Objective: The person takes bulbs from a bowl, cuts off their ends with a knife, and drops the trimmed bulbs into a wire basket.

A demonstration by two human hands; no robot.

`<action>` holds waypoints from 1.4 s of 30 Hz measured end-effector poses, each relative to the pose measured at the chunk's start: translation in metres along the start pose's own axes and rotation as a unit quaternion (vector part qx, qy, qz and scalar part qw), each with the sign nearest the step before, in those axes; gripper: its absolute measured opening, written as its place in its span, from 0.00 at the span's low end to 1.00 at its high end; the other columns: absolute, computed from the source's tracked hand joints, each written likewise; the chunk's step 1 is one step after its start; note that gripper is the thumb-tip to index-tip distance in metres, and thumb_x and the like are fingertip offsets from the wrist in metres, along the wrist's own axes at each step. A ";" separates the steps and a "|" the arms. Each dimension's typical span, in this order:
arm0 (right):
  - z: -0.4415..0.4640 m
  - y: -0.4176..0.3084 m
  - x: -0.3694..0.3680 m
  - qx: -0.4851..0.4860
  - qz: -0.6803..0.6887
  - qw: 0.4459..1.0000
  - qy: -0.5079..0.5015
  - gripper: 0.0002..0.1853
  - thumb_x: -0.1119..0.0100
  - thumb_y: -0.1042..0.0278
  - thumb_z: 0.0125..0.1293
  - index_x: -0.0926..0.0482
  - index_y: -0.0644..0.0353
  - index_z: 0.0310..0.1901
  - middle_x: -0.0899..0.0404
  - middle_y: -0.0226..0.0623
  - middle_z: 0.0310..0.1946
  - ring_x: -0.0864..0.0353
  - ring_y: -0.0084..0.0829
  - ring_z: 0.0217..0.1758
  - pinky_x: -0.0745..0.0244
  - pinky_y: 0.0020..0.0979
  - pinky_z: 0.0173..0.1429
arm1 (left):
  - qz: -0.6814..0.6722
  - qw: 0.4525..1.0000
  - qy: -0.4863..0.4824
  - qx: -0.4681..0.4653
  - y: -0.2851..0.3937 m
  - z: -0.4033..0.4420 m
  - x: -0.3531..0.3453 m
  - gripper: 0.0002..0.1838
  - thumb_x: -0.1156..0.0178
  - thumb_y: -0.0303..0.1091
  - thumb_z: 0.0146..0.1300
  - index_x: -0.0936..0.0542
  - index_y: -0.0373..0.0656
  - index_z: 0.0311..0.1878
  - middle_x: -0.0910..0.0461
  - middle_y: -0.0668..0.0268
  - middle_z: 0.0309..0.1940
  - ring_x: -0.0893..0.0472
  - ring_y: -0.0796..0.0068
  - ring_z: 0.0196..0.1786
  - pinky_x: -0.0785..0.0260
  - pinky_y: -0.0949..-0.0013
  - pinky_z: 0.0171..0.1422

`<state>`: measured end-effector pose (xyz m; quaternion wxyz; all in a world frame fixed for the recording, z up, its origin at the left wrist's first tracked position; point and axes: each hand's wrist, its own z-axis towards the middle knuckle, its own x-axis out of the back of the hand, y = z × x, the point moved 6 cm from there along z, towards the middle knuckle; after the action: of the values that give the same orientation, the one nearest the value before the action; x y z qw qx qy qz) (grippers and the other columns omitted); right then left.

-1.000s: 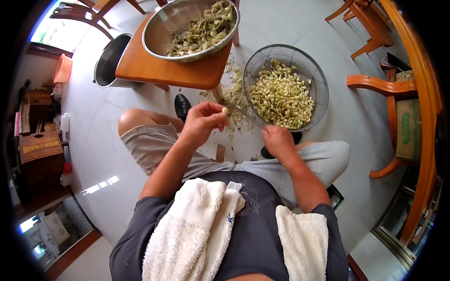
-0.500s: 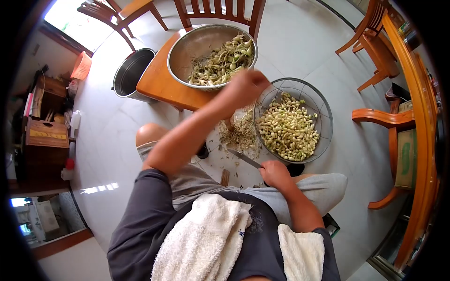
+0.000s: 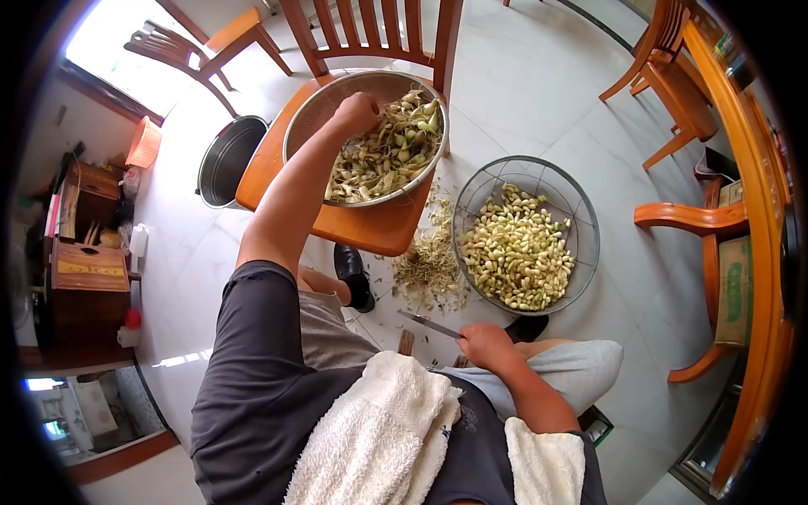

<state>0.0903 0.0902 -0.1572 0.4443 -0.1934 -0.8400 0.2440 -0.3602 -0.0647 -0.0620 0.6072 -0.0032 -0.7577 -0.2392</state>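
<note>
My left hand (image 3: 360,111) reaches into a metal colander (image 3: 305,126) of untrimmed onion-like bulbs (image 3: 404,143) with stringy roots and stalks. Its fingers are curled downward at the edge of the pile, and whatever they grip is hidden. Low in front of my body, my right hand (image 3: 488,346) is closed around the handle of a knife (image 3: 429,324), its blade pointing left. A round wire-mesh basket (image 3: 587,215) stands on the floor to the right, holding many pale trimmed bulbs (image 3: 515,252). Between basket and chair lies a heap of root and stalk scraps (image 3: 427,268).
The colander rests on a wooden chair (image 3: 383,234). A dark metal bucket (image 3: 234,160) stands left of it. On the right are a wooden table (image 3: 762,252) and another chair (image 3: 677,101). A white towel (image 3: 370,429) hangs over my front. My shoe (image 3: 353,273) is near the scraps.
My left hand has moved from near the basket's upper left rim leftward into the colander. The right hand still grips the knife low in front. The camera view has shifted slightly.
</note>
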 end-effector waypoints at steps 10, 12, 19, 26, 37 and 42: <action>-0.004 -0.001 0.013 -0.046 0.032 0.998 0.016 0.14 0.51 0.58 0.61 0.19 0.58 0.34 0.19 0.48 0.32 0.21 0.51 0.37 0.27 0.48 0.44 | -0.162 0.983 0.058 -0.058 -0.004 -0.036 0.043 0.11 0.35 0.33 0.55 0.18 0.39 0.40 0.21 0.67 0.26 0.22 0.78 0.31 0.28 0.72 0.37; -0.004 0.000 0.021 -0.050 0.037 0.997 0.040 0.15 0.52 0.58 0.62 0.19 0.59 0.35 0.19 0.48 0.33 0.21 0.52 0.38 0.27 0.48 0.45 | -0.290 0.954 0.058 -0.044 0.004 -0.072 0.068 0.13 0.37 0.34 0.60 0.21 0.35 0.44 0.21 0.66 0.29 0.22 0.79 0.30 0.29 0.74 0.34; -0.021 -0.013 0.051 0.019 0.111 0.970 0.217 0.11 0.43 0.63 0.60 0.21 0.64 0.30 0.23 0.48 0.25 0.23 0.47 0.29 0.30 0.39 0.33 | -0.527 0.850 0.012 -0.024 0.010 -0.186 0.072 0.14 0.39 0.31 0.64 0.24 0.31 0.47 0.21 0.60 0.32 0.21 0.76 0.30 0.28 0.76 0.34; -0.063 -0.065 0.095 0.179 0.127 0.876 0.429 0.11 0.40 0.76 0.57 0.20 0.64 0.43 0.25 0.41 0.25 0.25 0.41 0.26 0.30 0.34 0.32 | -0.781 0.616 -0.096 -0.015 0.052 -0.284 -0.038 0.06 0.42 0.28 0.65 0.25 0.36 0.43 0.19 0.59 0.32 0.21 0.74 0.30 0.28 0.73 0.32; -0.075 -0.077 0.089 0.231 -0.022 0.873 0.430 0.19 0.38 0.79 0.51 0.21 0.64 0.48 0.23 0.40 0.32 0.23 0.41 0.32 0.27 0.36 0.37 | -0.780 0.611 -0.132 0.038 0.092 -0.326 -0.100 0.09 0.45 0.19 0.60 0.25 0.35 0.45 0.21 0.60 0.30 0.22 0.72 0.27 0.30 0.70 0.31; -0.075 -0.074 0.088 0.228 -0.021 0.871 0.434 0.19 0.38 0.79 0.51 0.21 0.64 0.48 0.23 0.40 0.32 0.24 0.40 0.32 0.27 0.36 0.36 | -0.773 0.617 -0.149 0.011 0.096 -0.330 -0.107 0.09 0.45 0.20 0.61 0.25 0.34 0.46 0.20 0.60 0.31 0.22 0.72 0.28 0.30 0.71 0.32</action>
<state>0.0990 0.0962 -0.0202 0.8009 -0.1550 -0.4875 0.3112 -0.0008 -0.0695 -0.0772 0.0766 0.5546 -0.5626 -0.6083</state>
